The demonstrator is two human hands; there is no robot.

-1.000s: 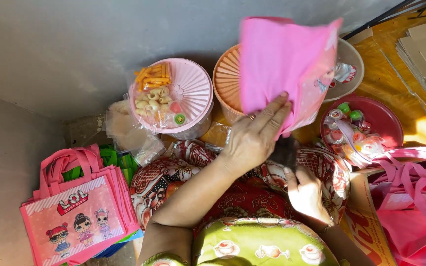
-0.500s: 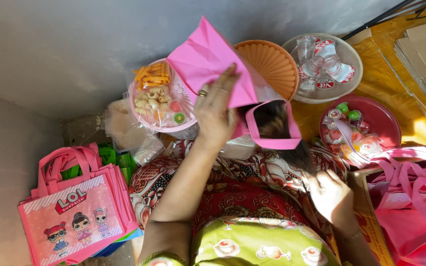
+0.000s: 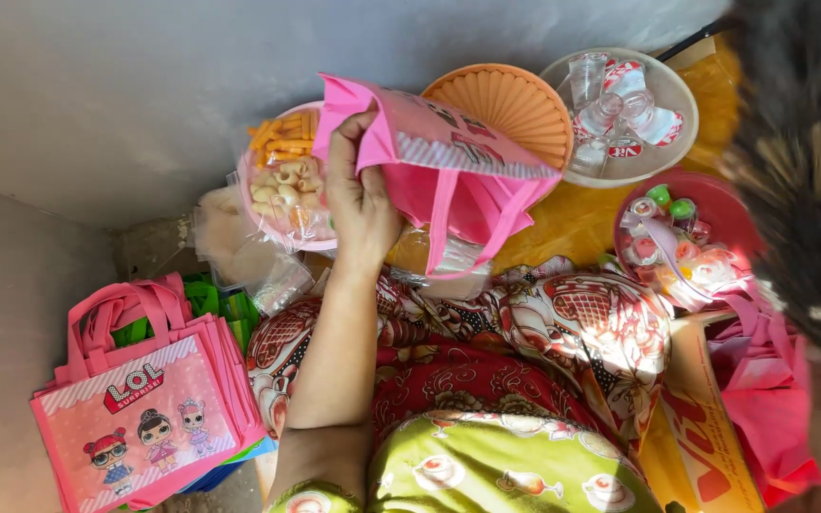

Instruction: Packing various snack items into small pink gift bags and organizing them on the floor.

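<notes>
Left hand (image 3: 361, 204) grips the upper edge of a pink tote bag (image 3: 448, 166), fingers and thumb pinched together on the fabric, so that the bag hangs tilted with its mouth toward the lap and its looped handle drooping below. Only that one hand shows; the right hand is out of sight. Behind the bag, partly covered by it, sits a pink basket of snacks (image 3: 282, 180) with orange sticks and pale curled crackers in clear wrap. Just past the bag on its far side lies an orange ribbed basket (image 3: 515, 100), and beyond that a pale bowl of small sealed cups (image 3: 620, 114). Nearer the lap from that bowl stands a red bowl of wrapped sweets (image 3: 686, 237). Well apart from the held bag, beside the person's knee, a stack of matching pink bags (image 3: 144, 399) with cartoon dolls printed on them leans on the floor.
</notes>
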